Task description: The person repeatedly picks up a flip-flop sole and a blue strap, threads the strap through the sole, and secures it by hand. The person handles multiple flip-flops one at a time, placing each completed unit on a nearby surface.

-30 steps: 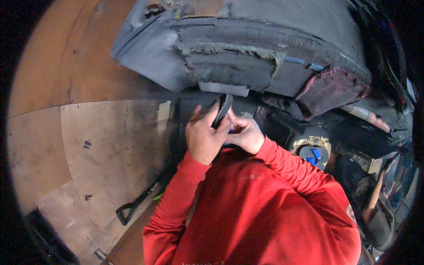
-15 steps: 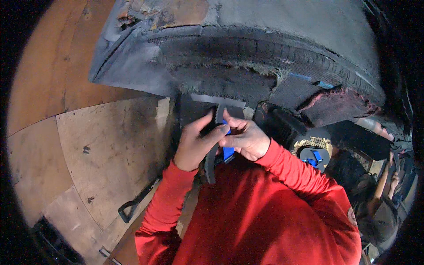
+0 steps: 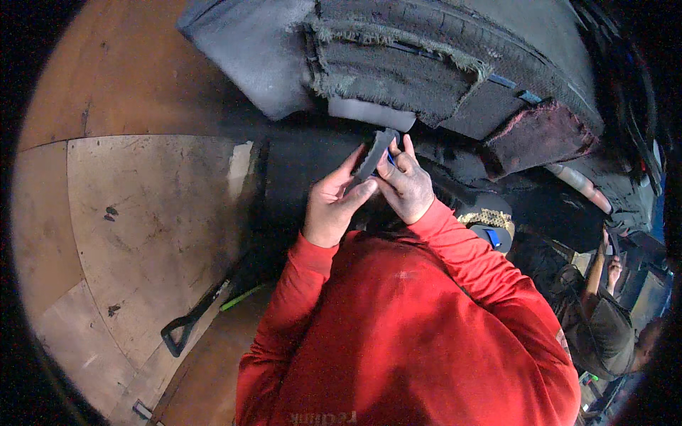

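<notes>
In front of my chest, my left hand (image 3: pixel 332 202) and my right hand (image 3: pixel 410 186) hold one dark grey sandal sole (image 3: pixel 372 156) between them. It is tilted, with its rough edge toward me. My left fingers and thumb grip its near side. On the right, my other hand pinches it, and a bit of blue strap (image 3: pixel 390 160) shows beside those fingers. Much of the strap is hidden behind the sole and my hands. Another grey sandal (image 3: pixel 496 236) with a blue strap lies off to the right of my right forearm.
Beyond my hands rises a dusty grey workbench (image 3: pixel 263 60) hung with frayed dark cloth (image 3: pixel 398 71). A reddish rag (image 3: pixel 543 138) and a pale tube (image 3: pixel 579 186) are at right. A black handle (image 3: pixel 181 334) lies by wooden boards (image 3: pixel 149 220). A co-worker (image 3: pixel 604 334) works far right.
The sole has been turned so its edge faces me, and less of the blue strap shows. Both hands have risen a little toward the bench. My view has shifted too.
</notes>
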{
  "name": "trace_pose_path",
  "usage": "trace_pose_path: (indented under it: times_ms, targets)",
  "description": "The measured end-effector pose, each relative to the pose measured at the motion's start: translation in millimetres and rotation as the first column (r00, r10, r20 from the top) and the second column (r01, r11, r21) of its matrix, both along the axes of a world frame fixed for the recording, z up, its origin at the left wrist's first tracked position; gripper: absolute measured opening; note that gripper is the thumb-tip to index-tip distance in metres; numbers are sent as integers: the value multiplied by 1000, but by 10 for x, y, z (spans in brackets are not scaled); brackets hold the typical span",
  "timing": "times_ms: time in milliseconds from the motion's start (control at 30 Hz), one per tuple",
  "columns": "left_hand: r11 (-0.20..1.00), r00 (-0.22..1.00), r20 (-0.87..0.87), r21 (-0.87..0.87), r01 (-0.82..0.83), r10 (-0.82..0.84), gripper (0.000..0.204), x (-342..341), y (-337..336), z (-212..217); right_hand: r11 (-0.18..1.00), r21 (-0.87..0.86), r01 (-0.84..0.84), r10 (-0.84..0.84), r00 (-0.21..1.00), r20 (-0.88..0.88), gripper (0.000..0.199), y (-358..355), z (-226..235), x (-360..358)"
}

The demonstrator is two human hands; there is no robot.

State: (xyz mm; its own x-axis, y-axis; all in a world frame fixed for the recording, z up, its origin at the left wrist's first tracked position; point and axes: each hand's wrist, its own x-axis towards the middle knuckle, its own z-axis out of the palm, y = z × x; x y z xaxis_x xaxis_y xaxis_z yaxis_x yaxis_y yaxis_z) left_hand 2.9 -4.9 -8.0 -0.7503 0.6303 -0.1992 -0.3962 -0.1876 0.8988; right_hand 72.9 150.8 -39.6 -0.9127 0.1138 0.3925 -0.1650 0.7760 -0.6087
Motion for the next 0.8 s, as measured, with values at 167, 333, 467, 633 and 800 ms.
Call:
trace_pose_path:
  times_ms: [167,333,467,633,800]
  targets:
    - [938,937,-338,-290,-188,83,47,-66,171,207,999,4,34,-32,986,-162,39,-19,-158,-166]
    - [826,840,-541,-491,-277,-40,34,-205,259,336,954,-300,24,-33,999,-23,42,-148,-214,-147]
    - [750,807,-575,-592,-296,-136,29,-188,310,344,927,-371,50,-32,998,55,53,-147,-221,-140]
    - [788,873,-465,-587,-183,-144,31,-249,213,570,768,-639,-36,132,986,102,55,-200,82,-113]
    - [760,847,-322,-635,137,-422,37,-535,21,901,69,-989,129,401,904,146,56,-255,521,-117]
